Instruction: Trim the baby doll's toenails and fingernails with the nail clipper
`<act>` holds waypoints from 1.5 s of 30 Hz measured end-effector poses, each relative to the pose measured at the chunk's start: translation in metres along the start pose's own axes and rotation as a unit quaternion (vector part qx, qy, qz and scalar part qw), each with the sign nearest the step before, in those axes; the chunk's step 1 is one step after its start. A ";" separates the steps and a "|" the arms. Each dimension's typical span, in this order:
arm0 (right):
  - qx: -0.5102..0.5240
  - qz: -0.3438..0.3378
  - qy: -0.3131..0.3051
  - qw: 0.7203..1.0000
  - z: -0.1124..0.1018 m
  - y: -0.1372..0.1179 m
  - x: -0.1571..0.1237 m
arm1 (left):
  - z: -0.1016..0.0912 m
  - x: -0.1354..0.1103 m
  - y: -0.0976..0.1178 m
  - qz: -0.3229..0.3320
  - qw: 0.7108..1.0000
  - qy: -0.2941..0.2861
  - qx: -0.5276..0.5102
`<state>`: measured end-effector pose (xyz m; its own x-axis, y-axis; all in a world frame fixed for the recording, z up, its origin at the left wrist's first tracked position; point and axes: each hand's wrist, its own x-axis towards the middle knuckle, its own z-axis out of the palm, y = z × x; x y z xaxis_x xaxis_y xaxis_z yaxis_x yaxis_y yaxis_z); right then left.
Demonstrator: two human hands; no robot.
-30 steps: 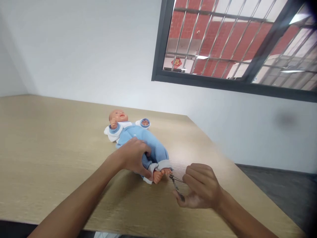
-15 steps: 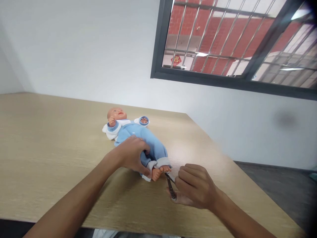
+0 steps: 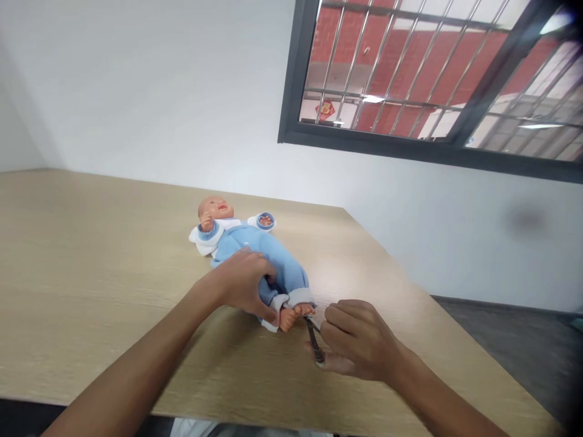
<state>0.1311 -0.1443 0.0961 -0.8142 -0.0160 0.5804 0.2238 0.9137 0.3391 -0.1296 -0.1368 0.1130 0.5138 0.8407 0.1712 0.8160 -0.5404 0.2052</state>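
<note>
While my left grip (image 3: pixel 241 285) closes round the blue romper (image 3: pixel 285 273) of a baby doll (image 3: pixel 237 238) lying on its back on the tabletop (image 3: pixel 100 291), my right grip (image 3: pixel 359 343) pinches nail clippers (image 3: pixel 314 343) just beside the doll's toes (image 3: pixel 296 314). Can't quite tell if the tips touch.

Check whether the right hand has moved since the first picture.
Yes: the right hand has shifted sideways, closer to the doll's foot.
</note>
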 end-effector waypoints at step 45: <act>-0.029 -0.001 0.024 0.999 -0.001 -0.003 0.002 | 0.002 0.001 -0.003 0.011 1.000 -0.004 0.015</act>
<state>0.1294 -0.1470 0.0970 -0.7881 -0.0389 0.6143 0.2539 0.8886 0.3821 -0.1306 -0.1345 0.1102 0.5343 0.8283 0.1684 0.8115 -0.5584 0.1721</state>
